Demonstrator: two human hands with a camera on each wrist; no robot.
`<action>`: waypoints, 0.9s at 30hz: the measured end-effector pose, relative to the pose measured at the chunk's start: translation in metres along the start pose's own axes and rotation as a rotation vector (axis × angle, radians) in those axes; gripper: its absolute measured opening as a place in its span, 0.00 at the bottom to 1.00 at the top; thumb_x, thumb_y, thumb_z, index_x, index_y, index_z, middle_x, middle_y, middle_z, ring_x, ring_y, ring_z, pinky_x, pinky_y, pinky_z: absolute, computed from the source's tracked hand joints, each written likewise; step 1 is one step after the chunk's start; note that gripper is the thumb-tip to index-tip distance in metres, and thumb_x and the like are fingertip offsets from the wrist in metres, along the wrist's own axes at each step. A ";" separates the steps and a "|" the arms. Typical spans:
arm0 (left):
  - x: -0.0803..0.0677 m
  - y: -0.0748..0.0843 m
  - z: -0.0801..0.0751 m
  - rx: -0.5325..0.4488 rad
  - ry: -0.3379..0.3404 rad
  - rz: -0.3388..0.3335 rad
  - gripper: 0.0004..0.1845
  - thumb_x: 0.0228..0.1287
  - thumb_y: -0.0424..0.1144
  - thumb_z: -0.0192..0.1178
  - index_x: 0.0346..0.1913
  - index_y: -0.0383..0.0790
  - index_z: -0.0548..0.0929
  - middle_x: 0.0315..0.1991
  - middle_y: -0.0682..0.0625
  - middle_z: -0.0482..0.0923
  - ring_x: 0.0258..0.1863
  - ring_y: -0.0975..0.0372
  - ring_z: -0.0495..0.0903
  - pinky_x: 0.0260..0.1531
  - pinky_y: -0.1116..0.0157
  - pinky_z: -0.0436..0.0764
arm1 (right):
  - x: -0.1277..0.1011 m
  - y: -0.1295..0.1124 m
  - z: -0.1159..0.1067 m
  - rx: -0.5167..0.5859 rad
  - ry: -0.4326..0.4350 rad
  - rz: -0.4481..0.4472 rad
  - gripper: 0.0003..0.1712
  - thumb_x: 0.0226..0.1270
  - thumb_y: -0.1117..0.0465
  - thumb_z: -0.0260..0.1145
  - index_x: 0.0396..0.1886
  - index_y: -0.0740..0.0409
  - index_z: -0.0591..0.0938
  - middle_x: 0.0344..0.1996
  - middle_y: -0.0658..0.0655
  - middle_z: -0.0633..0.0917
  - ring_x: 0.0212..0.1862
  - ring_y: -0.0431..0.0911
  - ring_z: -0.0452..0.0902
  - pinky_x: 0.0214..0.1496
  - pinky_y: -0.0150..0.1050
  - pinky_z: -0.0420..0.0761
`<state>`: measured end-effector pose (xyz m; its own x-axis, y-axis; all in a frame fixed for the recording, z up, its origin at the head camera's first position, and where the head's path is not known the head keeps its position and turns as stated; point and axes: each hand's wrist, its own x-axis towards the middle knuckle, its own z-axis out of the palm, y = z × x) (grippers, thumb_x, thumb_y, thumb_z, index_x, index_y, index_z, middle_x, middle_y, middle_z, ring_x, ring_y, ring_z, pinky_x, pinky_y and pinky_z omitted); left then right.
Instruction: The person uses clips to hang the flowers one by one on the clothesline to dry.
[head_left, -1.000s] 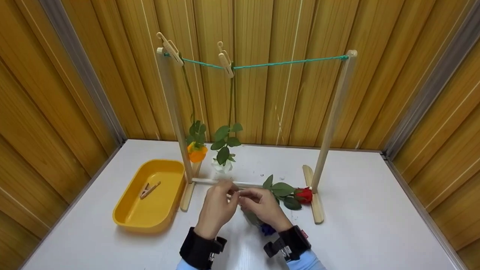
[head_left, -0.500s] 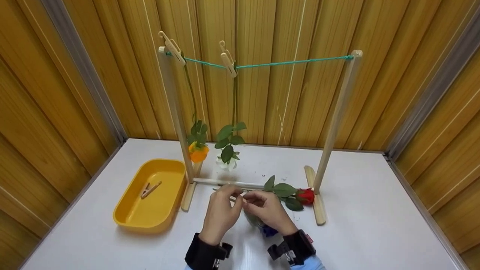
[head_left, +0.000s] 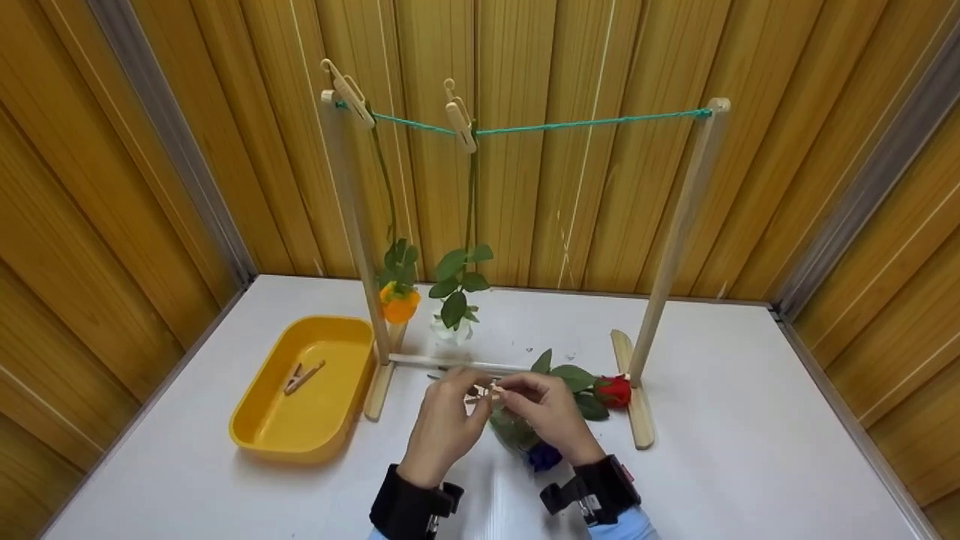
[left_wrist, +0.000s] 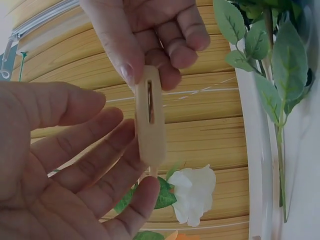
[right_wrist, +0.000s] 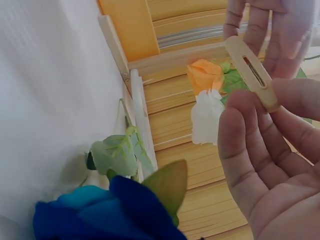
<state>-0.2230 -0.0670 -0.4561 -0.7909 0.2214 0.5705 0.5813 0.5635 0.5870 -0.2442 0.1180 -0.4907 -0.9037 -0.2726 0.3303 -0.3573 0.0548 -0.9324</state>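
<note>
Presently mid-handover: wooden clothespin point(left_wrist: 150, 120) pinched by right hand point(head_left: 551, 412), left hand point(head_left: 442, 424) open against it, at 6 o'clock below rack crossbar point(head_left: 457, 365). Next, judged: firm regrip, pegging blue rose point(head_left: 541, 454).

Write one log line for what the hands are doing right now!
right hand: pinches clothespin | left hand: fingers touch it | blue rose, red rose: on table | orange rose, white rose: hang from line

Both hands, the left hand point(head_left: 442, 424) and the right hand point(head_left: 551, 416), were bare. Each wrist wore a broad black strap point(head_left: 401, 506) carrying a small black camera mount with a clip. Light blue sleeve cuffs point(head_left: 626, 525) showed just behind the straps.
</note>
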 end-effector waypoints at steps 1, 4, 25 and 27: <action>0.000 -0.001 -0.001 0.025 -0.001 0.002 0.08 0.60 0.26 0.69 0.42 0.36 0.88 0.40 0.47 0.85 0.39 0.56 0.85 0.42 0.57 0.83 | 0.000 0.000 -0.001 0.003 0.010 0.004 0.13 0.72 0.70 0.67 0.50 0.76 0.84 0.39 0.73 0.87 0.33 0.40 0.85 0.35 0.34 0.84; -0.001 -0.003 -0.001 0.115 -0.002 0.001 0.11 0.56 0.28 0.74 0.43 0.38 0.88 0.42 0.49 0.85 0.42 0.56 0.83 0.43 0.56 0.75 | 0.000 -0.001 -0.004 0.012 0.026 0.015 0.12 0.72 0.69 0.67 0.49 0.76 0.84 0.37 0.70 0.87 0.31 0.39 0.83 0.34 0.33 0.82; 0.001 -0.006 -0.003 0.150 0.113 -0.034 0.14 0.51 0.32 0.79 0.41 0.38 0.88 0.38 0.50 0.85 0.41 0.54 0.83 0.41 0.56 0.63 | 0.000 -0.003 -0.002 -0.125 0.095 -0.016 0.14 0.73 0.69 0.66 0.54 0.71 0.85 0.42 0.65 0.89 0.40 0.47 0.86 0.43 0.34 0.86; 0.001 -0.006 -0.002 0.151 0.136 -0.040 0.14 0.51 0.32 0.79 0.41 0.37 0.88 0.38 0.49 0.85 0.41 0.55 0.83 0.41 0.56 0.64 | -0.001 0.000 0.001 -0.280 0.121 -0.072 0.12 0.70 0.70 0.67 0.51 0.67 0.87 0.42 0.62 0.89 0.41 0.48 0.87 0.43 0.34 0.85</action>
<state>-0.2269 -0.0723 -0.4581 -0.7736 0.0931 0.6268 0.5067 0.6849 0.5236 -0.2436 0.1171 -0.4914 -0.8892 -0.1701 0.4247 -0.4573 0.3068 -0.8347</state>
